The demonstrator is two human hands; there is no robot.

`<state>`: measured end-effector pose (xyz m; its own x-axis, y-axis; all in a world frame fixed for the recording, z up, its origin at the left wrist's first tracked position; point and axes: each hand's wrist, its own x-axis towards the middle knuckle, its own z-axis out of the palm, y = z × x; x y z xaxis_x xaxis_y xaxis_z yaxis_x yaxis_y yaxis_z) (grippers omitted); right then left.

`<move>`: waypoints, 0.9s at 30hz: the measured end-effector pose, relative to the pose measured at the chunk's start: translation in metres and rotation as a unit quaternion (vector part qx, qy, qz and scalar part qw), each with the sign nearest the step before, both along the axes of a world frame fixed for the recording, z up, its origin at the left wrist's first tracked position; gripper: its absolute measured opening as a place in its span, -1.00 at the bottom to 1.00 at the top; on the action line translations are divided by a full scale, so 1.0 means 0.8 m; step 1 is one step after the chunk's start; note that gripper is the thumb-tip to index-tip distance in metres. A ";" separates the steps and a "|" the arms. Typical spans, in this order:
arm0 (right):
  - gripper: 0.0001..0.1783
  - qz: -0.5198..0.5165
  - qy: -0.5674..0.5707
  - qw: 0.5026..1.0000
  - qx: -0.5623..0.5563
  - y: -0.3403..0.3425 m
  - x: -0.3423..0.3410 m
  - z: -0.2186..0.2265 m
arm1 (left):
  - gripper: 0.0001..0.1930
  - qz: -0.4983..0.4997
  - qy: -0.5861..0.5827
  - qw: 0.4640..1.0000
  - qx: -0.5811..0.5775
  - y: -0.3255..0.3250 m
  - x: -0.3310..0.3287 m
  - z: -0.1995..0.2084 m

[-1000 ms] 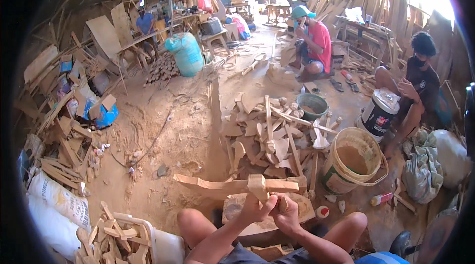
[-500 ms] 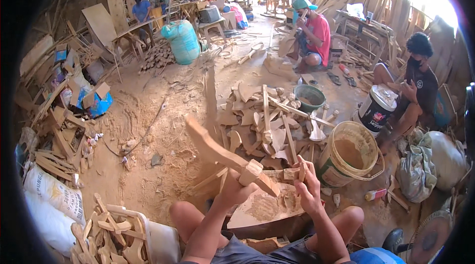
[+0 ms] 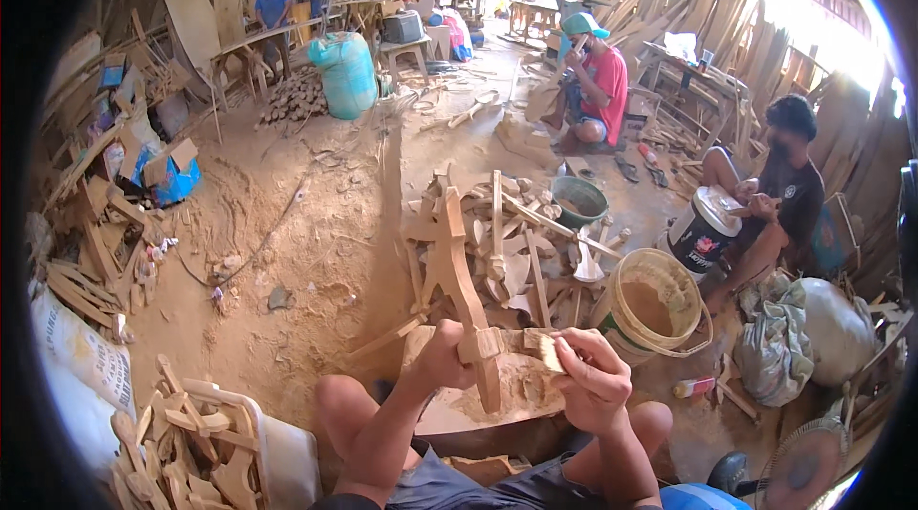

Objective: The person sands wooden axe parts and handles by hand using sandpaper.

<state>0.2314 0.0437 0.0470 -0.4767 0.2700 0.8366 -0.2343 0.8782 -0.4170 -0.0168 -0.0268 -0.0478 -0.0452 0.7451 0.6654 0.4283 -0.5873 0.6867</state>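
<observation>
My left hand [image 3: 445,357] is wrapped round a carved wooden leg [image 3: 463,290], a curved piece with a square block near its lower end. The leg points away from me, its lower tip over a pale wooden board [image 3: 449,417] strewn with sawdust in front of my lap. In my right hand [image 3: 595,378], fingers and thumb pinch a small pale-yellow flat piece [image 3: 551,354]; its kind is unclear, perhaps folded sandpaper. The hand is just right of the leg's block. A short wooden block [image 3: 526,339] shows behind, at the board's far edge.
Beyond the board lies a heap of carved wooden parts [image 3: 512,266]. To its right stand a large dusty bucket [image 3: 620,321], a dark green basin [image 3: 580,216] and a black-and-white pail [image 3: 696,240]. A white bin [image 3: 290,467] of wooden parts is at lower left. Other people sit working farther off.
The wooden leg has swung from slanting leftward to pointing nearly straight away from me. My right hand has turned, showing the pale face of its small piece. The whole view has shifted slightly.
</observation>
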 end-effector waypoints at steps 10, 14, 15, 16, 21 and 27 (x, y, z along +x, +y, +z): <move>-0.35 -0.065 -0.121 0.979 0.149 -0.028 -0.020 0.052 | -0.70 0.013 0.032 0.999 0.016 -0.013 -0.013 0.021; -0.37 -0.124 -0.139 0.964 0.192 -0.056 -0.019 0.045 | -0.67 0.061 0.041 0.997 0.025 -0.020 -0.012 0.027; -0.38 -0.148 -0.139 0.960 0.194 -0.063 -0.021 0.044 | -0.67 0.084 0.038 0.995 0.034 -0.022 -0.013 0.027; -0.37 -0.152 -0.144 0.959 0.192 -0.065 -0.022 0.040 | -0.67 0.080 0.034 0.996 0.032 -0.024 -0.011 0.028; -0.36 -0.161 -0.188 0.959 0.140 -0.083 -0.008 0.044 | -0.77 0.137 0.054 0.989 -0.006 -0.026 -0.026 0.021; -0.45 -0.173 -0.146 0.971 0.075 -0.090 -0.009 0.058 | -0.78 0.172 0.076 0.979 0.082 -0.029 -0.040 0.017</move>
<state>0.2241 -0.0285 0.0936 -0.6011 0.3427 0.7220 0.1951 0.9390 -0.2833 -0.0491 -0.0499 -0.0338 -0.1667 0.5848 0.7939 0.7098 -0.4877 0.5083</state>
